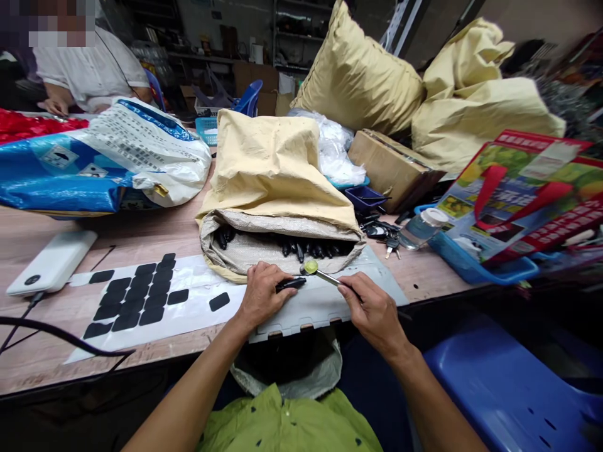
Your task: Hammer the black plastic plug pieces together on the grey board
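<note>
My left hand (pixel 265 290) pinches a small black, tapered object (pixel 291 284) against the light grey board (pixel 325 300) at the table's front edge. In my right hand (pixel 370 306) is a small hammer (pixel 325 275) with a metal shaft and a yellowish round head. That head is just beside the tip of the black object; whether they touch I cannot tell. Right behind both hands a cream sack (pixel 277 157) lies with its mouth towards me, and several similar black pieces (pixel 301 250) show inside it.
To the left are a white sheet with black stickers (pixel 136 295), a white power bank (pixel 51 262) and a blue-and-white bag (pixel 141 150). A blue tray (pixel 471 260), a jar (pixel 421 227) and keys (pixel 392 247) stand right. A blue chair (pixel 509 376) is beside me. Another person (pixel 89 69) sits opposite.
</note>
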`<move>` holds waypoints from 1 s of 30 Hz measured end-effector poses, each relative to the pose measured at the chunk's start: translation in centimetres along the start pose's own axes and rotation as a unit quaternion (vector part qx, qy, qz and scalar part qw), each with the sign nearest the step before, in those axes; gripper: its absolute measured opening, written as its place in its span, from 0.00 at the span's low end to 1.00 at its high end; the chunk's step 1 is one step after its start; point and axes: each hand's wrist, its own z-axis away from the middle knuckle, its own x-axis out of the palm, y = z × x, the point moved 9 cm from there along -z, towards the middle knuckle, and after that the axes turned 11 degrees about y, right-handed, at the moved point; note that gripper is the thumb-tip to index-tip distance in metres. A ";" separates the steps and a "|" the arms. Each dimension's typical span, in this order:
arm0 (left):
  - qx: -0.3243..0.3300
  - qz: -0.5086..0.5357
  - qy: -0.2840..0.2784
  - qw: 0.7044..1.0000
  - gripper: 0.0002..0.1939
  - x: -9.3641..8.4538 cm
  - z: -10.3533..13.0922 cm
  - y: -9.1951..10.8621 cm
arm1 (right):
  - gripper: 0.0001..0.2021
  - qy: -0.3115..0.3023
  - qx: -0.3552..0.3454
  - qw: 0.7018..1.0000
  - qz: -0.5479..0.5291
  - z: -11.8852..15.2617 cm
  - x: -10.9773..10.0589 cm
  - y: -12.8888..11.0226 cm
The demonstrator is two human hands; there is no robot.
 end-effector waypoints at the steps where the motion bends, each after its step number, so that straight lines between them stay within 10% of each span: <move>1: -0.004 0.003 0.001 1.000 0.12 -0.1 0.0 0.0 | 0.09 0.010 0.003 1.000 -0.005 0.0 -0.1 -0.3; 20: -0.030 -0.008 -0.008 0.999 0.09 -0.2 -0.3 -0.1 | 0.10 -0.019 -0.009 0.999 0.024 1.1 2.2 -2.6; 30: -0.046 0.065 -0.020 0.997 0.06 -0.3 -0.3 -0.8 | 0.08 -0.002 -0.071 0.994 0.086 0.2 0.2 5.0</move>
